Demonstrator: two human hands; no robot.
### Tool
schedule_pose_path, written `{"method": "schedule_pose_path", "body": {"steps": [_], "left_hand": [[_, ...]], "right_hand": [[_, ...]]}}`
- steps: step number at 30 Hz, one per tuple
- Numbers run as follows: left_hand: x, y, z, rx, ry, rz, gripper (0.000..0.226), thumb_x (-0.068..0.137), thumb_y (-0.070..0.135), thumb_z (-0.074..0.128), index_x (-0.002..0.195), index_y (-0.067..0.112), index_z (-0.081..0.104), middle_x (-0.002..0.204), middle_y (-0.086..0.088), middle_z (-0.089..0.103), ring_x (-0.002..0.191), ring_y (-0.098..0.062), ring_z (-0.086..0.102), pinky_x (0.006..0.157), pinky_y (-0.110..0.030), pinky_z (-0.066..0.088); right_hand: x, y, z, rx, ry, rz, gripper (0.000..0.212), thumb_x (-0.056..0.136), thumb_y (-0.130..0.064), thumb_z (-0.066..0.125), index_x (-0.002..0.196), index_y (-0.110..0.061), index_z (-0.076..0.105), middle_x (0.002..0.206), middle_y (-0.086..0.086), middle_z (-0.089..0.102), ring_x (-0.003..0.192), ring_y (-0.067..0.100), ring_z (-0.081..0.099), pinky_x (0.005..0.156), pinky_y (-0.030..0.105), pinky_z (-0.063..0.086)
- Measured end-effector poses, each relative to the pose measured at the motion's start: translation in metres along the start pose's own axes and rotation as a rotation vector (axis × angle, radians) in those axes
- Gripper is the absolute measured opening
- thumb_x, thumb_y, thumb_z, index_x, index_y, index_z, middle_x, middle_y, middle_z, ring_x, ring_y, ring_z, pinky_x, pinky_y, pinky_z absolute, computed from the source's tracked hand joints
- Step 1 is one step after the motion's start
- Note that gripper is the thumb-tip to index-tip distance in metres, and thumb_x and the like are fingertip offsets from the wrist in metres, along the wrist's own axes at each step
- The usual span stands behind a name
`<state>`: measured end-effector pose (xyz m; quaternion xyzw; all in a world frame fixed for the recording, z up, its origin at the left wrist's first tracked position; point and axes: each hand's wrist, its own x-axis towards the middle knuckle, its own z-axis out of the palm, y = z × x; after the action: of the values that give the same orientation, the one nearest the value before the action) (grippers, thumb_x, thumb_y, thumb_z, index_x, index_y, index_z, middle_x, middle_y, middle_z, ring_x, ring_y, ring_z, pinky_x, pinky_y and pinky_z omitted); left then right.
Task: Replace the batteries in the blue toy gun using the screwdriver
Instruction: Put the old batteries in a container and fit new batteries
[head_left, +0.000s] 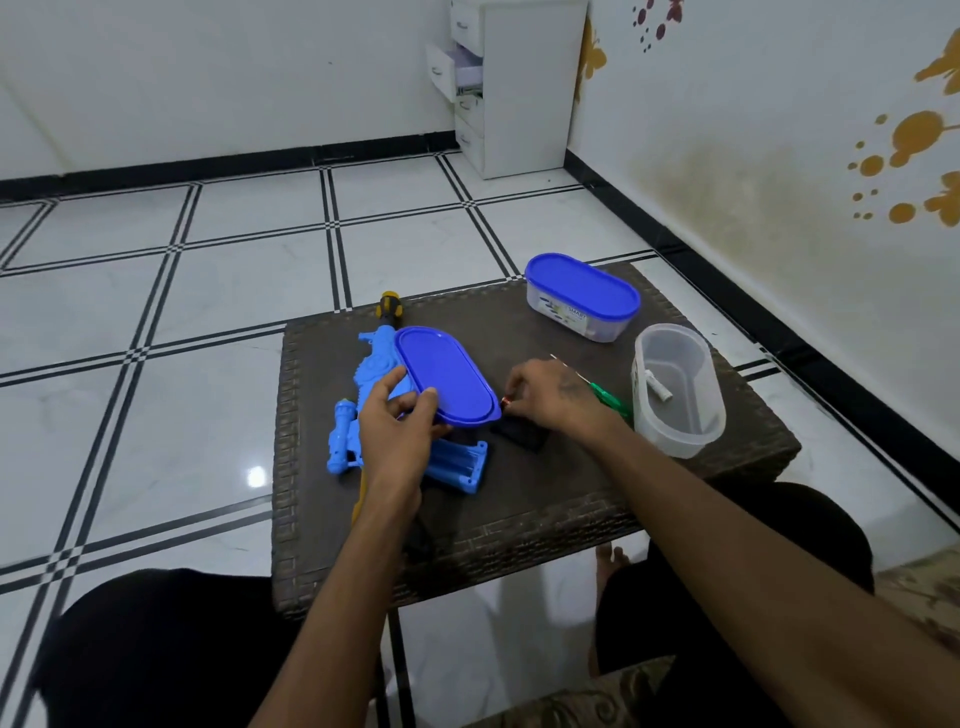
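Observation:
The blue toy gun (363, 395) lies on the dark woven table (519, 493), its open battery compartment (460, 462) facing me. My left hand (397, 421) grips a loose blue oval lid (449, 374) by its near edge, held over the gun. My right hand (550, 395) pinches a small battery with a reddish end (505, 400) just right of the lid. A black cover piece (522, 434) sits under that hand. The green-handled screwdriver (608, 400) lies behind my right wrist. A yellow-and-black screwdriver handle (389, 307) pokes out beyond the gun.
An open clear oval container (675, 410) holding one white battery (657, 387) stands at the table's right. A closed container with a blue lid (582, 296) stands at the back right. White tiled floor surrounds the table; a white drawer unit (514, 88) is in the corner.

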<state>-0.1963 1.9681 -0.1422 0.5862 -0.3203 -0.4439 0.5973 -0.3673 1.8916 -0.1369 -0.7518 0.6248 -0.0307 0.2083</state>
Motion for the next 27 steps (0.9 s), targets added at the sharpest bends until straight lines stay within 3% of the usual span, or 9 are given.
{"method": "schedule_pose_path", "body": {"steps": [4,7,10,13,16,20,23,25,27], "left_hand": [[-0.001,0.000,-0.001,-0.009,0.000,-0.004,0.047,0.091,0.007,0.063,0.135,0.015,0.049,0.093,-0.019,0.070,0.076,-0.019,0.069,0.063,-0.025,0.058],[-0.001,-0.002,0.004,0.006,-0.005,0.003,0.048,0.090,0.007,0.063,0.136,0.014,0.050,0.084,-0.011,0.070,0.068,-0.011,0.068,0.064,-0.027,0.058],[-0.002,-0.002,0.015,0.007,-0.028,0.010,0.047,0.090,0.008,0.064,0.135,0.014,0.051,0.081,-0.007,0.069,0.063,-0.007,0.067,0.063,-0.027,0.058],[-0.008,0.002,0.035,0.006,-0.074,0.015,0.045,0.091,0.008,0.064,0.133,0.015,0.051,0.086,-0.008,0.073,0.070,-0.012,0.070,0.062,-0.026,0.057],[-0.018,0.002,0.064,0.030,-0.117,0.024,0.045,0.089,0.009,0.066,0.131,0.014,0.054,0.087,-0.009,0.074,0.078,-0.019,0.071,0.068,-0.032,0.060],[-0.031,0.000,0.101,0.090,-0.196,0.067,0.042,0.086,0.011,0.067,0.125,0.017,0.058,0.087,-0.007,0.075,0.082,-0.021,0.072,0.075,-0.043,0.061],[-0.037,0.002,0.119,0.231,-0.203,0.178,0.045,0.081,0.019,0.068,0.125,0.022,0.063,0.086,0.009,0.074,0.080,-0.007,0.071,0.077,-0.041,0.060],[-0.046,0.008,0.132,0.385,-0.197,0.318,0.035,0.079,0.021,0.068,0.114,0.028,0.069,0.080,0.017,0.071,0.074,-0.001,0.068,0.076,-0.035,0.059],[-0.056,0.014,0.147,0.530,-0.209,0.455,0.028,0.081,0.023,0.069,0.108,0.031,0.070,0.082,0.015,0.072,0.073,-0.002,0.066,0.075,-0.033,0.057]], "right_hand": [[0.003,0.003,-0.005,-0.014,-0.056,-0.049,0.018,0.082,-0.019,0.075,0.100,-0.022,0.072,0.091,-0.002,0.071,0.092,0.018,0.067,0.093,0.034,0.051],[-0.008,0.009,-0.014,0.032,-0.028,-0.053,0.017,0.085,-0.014,0.069,0.101,-0.019,0.073,0.096,0.000,0.072,0.090,0.017,0.067,0.088,0.035,0.055],[-0.030,0.031,-0.035,0.226,0.230,0.070,0.014,0.086,-0.015,0.067,0.098,-0.020,0.072,0.086,-0.003,0.067,0.087,0.019,0.067,0.078,0.032,0.054],[-0.054,0.065,-0.057,0.208,0.489,0.245,0.013,0.085,-0.016,0.066,0.095,-0.020,0.072,0.090,0.002,0.068,0.084,0.020,0.061,0.072,0.028,0.046],[-0.065,0.094,-0.067,0.094,0.442,0.362,0.015,0.085,-0.018,0.067,0.099,-0.016,0.072,0.097,0.006,0.070,0.088,0.024,0.062,0.074,0.028,0.047],[-0.063,0.116,-0.067,0.056,0.368,0.369,0.018,0.084,-0.026,0.065,0.096,-0.016,0.073,0.099,0.008,0.073,0.091,0.027,0.067,0.079,0.032,0.053],[-0.065,0.118,-0.078,0.471,0.385,0.326,0.027,0.091,-0.037,0.061,0.092,-0.012,0.072,0.085,0.010,0.074,0.073,0.023,0.072,0.075,0.038,0.061],[-0.069,0.113,-0.090,0.826,0.309,0.297,0.039,0.093,-0.045,0.061,0.100,-0.007,0.068,0.087,0.015,0.074,0.074,0.027,0.074,0.072,0.037,0.062],[-0.072,0.110,-0.100,1.017,0.220,0.300,0.046,0.090,-0.050,0.063,0.106,-0.007,0.065,0.090,0.017,0.074,0.080,0.030,0.075,0.072,0.036,0.062]]}}
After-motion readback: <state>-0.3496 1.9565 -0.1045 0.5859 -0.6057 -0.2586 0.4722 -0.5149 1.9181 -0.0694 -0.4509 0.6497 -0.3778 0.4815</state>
